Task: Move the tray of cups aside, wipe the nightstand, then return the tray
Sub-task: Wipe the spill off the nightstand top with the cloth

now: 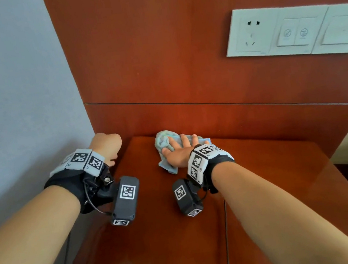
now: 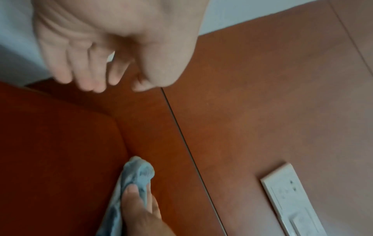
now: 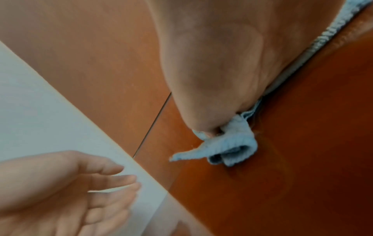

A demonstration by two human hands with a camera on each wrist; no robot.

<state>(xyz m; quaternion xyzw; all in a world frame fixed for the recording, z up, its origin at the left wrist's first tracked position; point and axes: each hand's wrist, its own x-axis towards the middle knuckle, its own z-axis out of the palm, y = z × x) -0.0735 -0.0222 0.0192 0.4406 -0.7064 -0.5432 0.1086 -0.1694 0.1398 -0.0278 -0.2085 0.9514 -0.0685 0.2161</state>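
Mid-wipe at frame centre: right hand (image 1: 178, 155) spread flat on crumpled pale-blue cloth (image 1: 163, 142) atop glossy reddish-brown wooden nightstand (image 1: 268, 185), left hand (image 1: 108, 145) loosely curled, empty (tray unseen, 1 return pending).

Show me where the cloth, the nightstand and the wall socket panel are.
cloth (image 1: 163, 140), head view, bunched far end beyond the fingers
nightstand (image 1: 266, 174), head view, bare top right of the wrist
wall socket panel (image 1: 251, 33), head view, left outlet plate

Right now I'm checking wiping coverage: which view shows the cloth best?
The head view: the cloth lies whole under the flat right hand. The left wrist view shows one bunched end, the right wrist view only a crumpled edge.
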